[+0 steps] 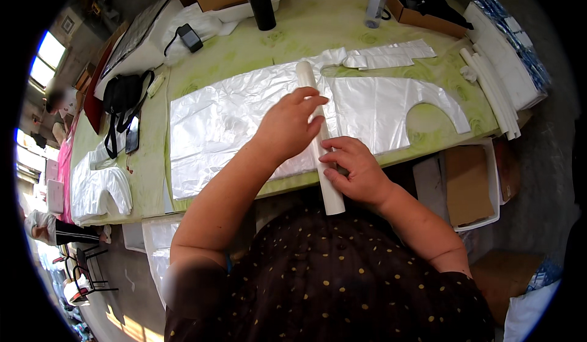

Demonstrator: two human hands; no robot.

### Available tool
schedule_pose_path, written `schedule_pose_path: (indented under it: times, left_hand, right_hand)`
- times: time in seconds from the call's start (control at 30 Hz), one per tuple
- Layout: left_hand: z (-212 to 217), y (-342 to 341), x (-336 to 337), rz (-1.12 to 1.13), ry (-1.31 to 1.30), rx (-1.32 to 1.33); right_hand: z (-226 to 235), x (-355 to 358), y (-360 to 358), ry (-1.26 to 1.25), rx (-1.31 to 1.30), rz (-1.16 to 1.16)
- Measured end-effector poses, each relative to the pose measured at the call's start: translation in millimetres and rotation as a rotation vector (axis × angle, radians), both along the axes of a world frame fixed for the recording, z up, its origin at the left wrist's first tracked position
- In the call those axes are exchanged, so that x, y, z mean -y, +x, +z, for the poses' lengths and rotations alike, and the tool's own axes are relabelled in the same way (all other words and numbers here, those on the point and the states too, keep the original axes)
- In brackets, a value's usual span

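Note:
A long white tube lies across a flat, shiny white plastic apron, its near end sticking out past the table edge toward me. My left hand curls over the tube's middle from the left. Lower down, my right hand grips the same tube from the right, thumb and fingers bent against it. The apron is creased, with a curved cut-out at its right end and a folded strip along its far side. Part of the apron is hidden under my left forearm.
The table has a green patterned cover. At the back stand a dark bottle and a clear bottle. A black bag and phone lie left, near another folded apron. White rolls lie right.

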State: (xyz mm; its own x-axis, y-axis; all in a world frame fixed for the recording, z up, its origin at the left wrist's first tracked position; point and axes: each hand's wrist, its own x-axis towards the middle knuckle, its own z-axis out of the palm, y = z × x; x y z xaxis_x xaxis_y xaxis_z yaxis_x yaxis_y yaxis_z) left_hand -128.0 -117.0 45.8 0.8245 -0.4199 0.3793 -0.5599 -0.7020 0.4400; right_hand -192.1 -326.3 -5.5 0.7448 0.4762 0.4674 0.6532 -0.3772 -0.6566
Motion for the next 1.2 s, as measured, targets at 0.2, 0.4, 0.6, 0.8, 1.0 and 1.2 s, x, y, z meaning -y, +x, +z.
schedule_pose_path:
  times: [0.2,0.4,0.6,0.8,1.0,1.2]
  left_hand:
    - [-35,8,-15,0.073,0.141,0.135]
    - [-41,-23,-23,0.013,0.194,-0.136]
    - [-49,-48,-45,0.085,0.114,-0.185]
    - [-50,-48,-49,0.112,0.096,-0.2]
    - [-50,-53,-50,0.152,0.055,-0.22]
    - [-52,-52,-49,0.132,0.044,-0.217]
  right_hand:
    - [-3,11,5,-0.001,0.045,-0.172]
    - [-22,-4,43,-0.252,0.168,-0.305]
    - [-19,-72,123,-0.528,0.047,-0.305]
    - [3,-65,203,-0.793,-0.13,-0.557]
    - [23,131,247,-0.654,-0.7,-1.215]
    - [-6,276,224,-0.539,-0.329,-1.374]
